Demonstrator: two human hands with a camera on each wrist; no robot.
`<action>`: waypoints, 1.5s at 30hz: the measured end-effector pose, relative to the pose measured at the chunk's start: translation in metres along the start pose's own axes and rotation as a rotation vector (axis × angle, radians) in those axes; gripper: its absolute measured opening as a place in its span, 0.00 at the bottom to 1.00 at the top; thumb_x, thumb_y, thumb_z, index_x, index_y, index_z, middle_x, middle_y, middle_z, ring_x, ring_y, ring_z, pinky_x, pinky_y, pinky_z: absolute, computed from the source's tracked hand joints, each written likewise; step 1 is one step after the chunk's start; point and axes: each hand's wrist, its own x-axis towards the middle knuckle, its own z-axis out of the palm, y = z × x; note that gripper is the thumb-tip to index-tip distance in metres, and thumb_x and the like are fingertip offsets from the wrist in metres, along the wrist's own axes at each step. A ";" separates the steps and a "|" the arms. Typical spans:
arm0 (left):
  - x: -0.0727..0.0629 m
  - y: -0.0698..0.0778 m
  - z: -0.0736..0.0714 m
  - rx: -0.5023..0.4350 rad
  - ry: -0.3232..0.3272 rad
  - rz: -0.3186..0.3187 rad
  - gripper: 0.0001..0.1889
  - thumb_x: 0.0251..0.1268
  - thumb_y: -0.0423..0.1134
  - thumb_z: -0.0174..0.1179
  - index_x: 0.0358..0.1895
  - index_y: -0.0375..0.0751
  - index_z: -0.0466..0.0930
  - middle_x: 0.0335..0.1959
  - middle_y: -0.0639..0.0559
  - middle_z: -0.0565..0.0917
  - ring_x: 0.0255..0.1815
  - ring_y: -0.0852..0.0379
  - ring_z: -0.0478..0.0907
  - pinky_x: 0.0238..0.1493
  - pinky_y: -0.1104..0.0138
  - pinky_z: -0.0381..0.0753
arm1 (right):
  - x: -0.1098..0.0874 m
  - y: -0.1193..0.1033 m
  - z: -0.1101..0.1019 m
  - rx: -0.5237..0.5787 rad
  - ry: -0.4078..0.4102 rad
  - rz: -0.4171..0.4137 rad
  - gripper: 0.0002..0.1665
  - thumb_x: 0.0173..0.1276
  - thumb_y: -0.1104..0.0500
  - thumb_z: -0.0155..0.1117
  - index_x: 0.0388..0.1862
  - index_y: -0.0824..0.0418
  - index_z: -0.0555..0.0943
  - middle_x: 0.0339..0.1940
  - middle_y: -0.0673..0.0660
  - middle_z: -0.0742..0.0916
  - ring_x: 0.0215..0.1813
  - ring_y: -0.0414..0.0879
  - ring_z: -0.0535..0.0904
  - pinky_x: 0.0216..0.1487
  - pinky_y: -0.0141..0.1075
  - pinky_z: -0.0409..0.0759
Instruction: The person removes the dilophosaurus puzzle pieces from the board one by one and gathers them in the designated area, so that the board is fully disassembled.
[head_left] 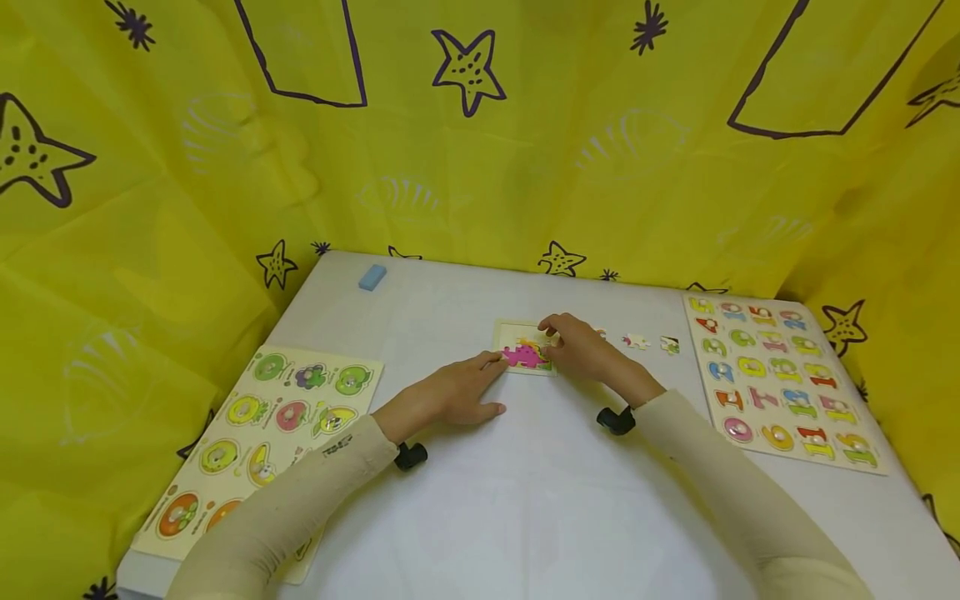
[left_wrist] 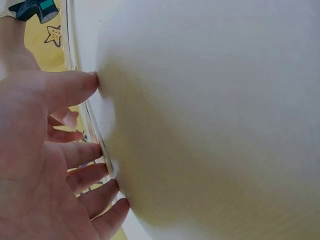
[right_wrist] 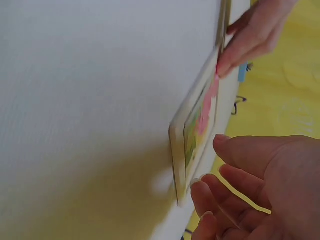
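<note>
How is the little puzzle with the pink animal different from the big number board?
The little puzzle is much smaller than the number board. The little puzzle shows a pink animal, while the number board has rows of colourful numbers. The left hand touches the little puzzle; no hand touches the number board. Both are pale boards on the white table.

Pale, smooth wood, by its look, forms the puzzle frame point(right_wrist: 179, 155) and the matt faces of the fruit board point(head_left: 193, 479) and number board point(head_left: 757, 435). A creased yellow curtain point(head_left: 480, 167) bears a faint sheen above the matt white table point(head_left: 525, 500). Sleeves point(head_left: 727, 475) are soft, matt cloth; the wrist camera point(head_left: 617, 420) appears dark plastic.
</note>
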 end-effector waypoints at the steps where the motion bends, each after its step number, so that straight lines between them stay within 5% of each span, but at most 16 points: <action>1: 0.000 0.000 0.000 0.000 0.001 0.000 0.43 0.78 0.60 0.55 0.87 0.45 0.52 0.87 0.48 0.55 0.84 0.46 0.60 0.82 0.54 0.63 | 0.002 -0.002 0.003 -0.005 -0.005 -0.004 0.25 0.79 0.61 0.63 0.70 0.67 0.74 0.64 0.68 0.81 0.63 0.62 0.79 0.69 0.56 0.78; 12: -0.001 -0.002 -0.001 -0.010 0.005 0.014 0.42 0.78 0.59 0.55 0.87 0.45 0.52 0.87 0.47 0.55 0.85 0.47 0.58 0.83 0.54 0.61 | 0.013 -0.017 0.017 -0.063 0.001 -0.113 0.25 0.79 0.66 0.62 0.71 0.71 0.73 0.64 0.69 0.81 0.68 0.63 0.77 0.75 0.56 0.73; 35: -0.002 -0.001 -0.001 -0.001 0.008 0.010 0.42 0.78 0.59 0.55 0.86 0.46 0.53 0.87 0.48 0.55 0.85 0.47 0.59 0.82 0.55 0.62 | 0.016 -0.021 0.014 -0.056 -0.080 -0.083 0.26 0.80 0.67 0.56 0.74 0.68 0.70 0.67 0.70 0.72 0.66 0.62 0.71 0.73 0.57 0.73; 45: -0.001 -0.001 0.000 -0.003 0.014 0.007 0.42 0.78 0.59 0.55 0.87 0.46 0.53 0.87 0.48 0.55 0.84 0.46 0.61 0.82 0.54 0.63 | 0.018 -0.023 0.011 -0.059 -0.094 -0.077 0.20 0.79 0.66 0.60 0.66 0.69 0.77 0.66 0.71 0.73 0.66 0.63 0.69 0.73 0.57 0.71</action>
